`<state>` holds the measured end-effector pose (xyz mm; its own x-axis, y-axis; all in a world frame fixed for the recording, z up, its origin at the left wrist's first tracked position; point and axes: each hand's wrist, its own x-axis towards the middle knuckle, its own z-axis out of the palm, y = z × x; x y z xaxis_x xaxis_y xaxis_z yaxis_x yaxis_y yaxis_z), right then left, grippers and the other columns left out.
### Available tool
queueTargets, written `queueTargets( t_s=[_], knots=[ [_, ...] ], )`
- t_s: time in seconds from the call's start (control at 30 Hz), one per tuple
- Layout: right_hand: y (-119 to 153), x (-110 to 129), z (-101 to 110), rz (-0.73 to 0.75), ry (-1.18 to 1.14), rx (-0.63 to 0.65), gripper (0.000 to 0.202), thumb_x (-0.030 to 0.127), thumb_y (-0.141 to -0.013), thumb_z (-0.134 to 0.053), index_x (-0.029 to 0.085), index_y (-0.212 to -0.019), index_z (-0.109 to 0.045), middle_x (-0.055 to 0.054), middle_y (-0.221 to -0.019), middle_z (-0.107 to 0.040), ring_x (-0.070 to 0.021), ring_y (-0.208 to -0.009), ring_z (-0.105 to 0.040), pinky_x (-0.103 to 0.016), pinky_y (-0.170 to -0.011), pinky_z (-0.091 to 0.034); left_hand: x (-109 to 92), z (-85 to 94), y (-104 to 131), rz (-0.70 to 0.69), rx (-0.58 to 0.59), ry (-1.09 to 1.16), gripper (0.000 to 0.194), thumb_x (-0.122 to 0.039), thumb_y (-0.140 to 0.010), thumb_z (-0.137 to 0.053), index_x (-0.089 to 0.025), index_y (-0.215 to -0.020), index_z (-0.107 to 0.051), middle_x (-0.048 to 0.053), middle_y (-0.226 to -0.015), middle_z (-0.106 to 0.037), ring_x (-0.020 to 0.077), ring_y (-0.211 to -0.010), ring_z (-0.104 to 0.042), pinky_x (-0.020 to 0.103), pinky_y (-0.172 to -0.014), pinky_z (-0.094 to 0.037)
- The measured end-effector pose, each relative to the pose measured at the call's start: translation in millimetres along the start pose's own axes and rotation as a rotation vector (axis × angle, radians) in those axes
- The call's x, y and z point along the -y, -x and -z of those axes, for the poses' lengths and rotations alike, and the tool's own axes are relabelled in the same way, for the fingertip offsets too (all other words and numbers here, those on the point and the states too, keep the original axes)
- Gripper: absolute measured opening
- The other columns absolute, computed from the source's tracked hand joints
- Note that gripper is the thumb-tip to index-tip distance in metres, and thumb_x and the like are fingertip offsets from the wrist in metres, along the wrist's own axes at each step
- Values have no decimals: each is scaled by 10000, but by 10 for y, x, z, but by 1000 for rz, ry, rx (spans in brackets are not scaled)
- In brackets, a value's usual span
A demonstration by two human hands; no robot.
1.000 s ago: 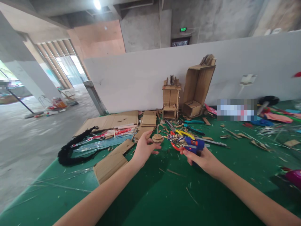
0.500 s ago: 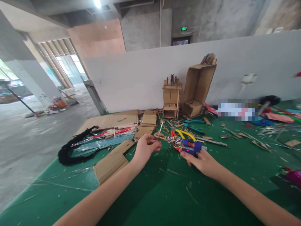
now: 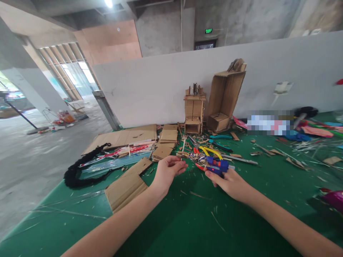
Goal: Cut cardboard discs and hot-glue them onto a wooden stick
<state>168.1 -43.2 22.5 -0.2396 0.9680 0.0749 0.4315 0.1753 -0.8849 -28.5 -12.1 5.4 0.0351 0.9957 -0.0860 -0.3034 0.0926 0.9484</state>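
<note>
My right hand [image 3: 229,184] is wrapped round a blue hot glue gun [image 3: 215,165], with its nozzle end toward the left and a small red light lit on its side. A clear glue stick shows at the gun's back. To the left, the fingers of my left hand [image 3: 169,172] are pinched together around a tiny, thin, pale piece, mostly hidden by the fingertips. Just beyond the hands lies a heap of small scraps [image 3: 193,157], beside yellow-handled pliers [image 3: 214,152] and a tool with red-orange handles.
Behind stand a small cardboard structure [image 3: 193,112] and a taller open cardboard box [image 3: 227,96] against a white partition [image 3: 150,92]. Cardboard pieces [image 3: 128,185], clear plastic sticks and a black fuzzy strand [image 3: 72,176] lie left on the green table [image 3: 198,221]. Teal-handled tools [image 3: 221,137] lie near the structure.
My left hand has shifted slightly right toward the glue gun, and a bit of the thin piece now shows above its fingertips. The right hand is nearly still.
</note>
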Motion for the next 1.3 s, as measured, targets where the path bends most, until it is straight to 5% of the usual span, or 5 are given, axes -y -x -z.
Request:
queueTargets(
  t_s=[0.5,0.67,0.9,1.3],
  knots=[
    [23,-59,90,33,84,-19,263,447,-795,-545,218,-878,-643,-23,-724,-664,-196,-678,-620,-318,-640,-523,-41,-44,74,71,94,66,257,-233,-613,-790,-103,-738,-607,69,-721,-692,170,-683,-687,248,-656,-553],
    [27,-184,128,200,123,-107,292,441,-784,-584,235,-989,-610,-35,-849,-688,-215,-755,-643,-328,-676,-539,-37,-34,65,68,110,67,253,-258,-627,-782,-101,-722,-609,68,-725,-687,151,-671,-679,230,-648,-547],
    [50,-204,123,450,298,-191,217,429,-826,-533,242,-898,-615,-41,-799,-660,-200,-697,-615,-307,-621,-513,-15,-22,65,67,134,77,252,-282,-640,-774,-102,-711,-612,69,-737,-687,139,-668,-672,228,-651,-545],
    [65,-165,115,397,322,-176,197,418,-803,-541,257,-884,-622,-54,-752,-642,-220,-691,-597,-343,-629,-498,-32,-22,65,70,135,123,251,-278,-641,-773,-107,-700,-598,60,-725,-680,138,-673,-662,252,-669,-543]
  ],
)
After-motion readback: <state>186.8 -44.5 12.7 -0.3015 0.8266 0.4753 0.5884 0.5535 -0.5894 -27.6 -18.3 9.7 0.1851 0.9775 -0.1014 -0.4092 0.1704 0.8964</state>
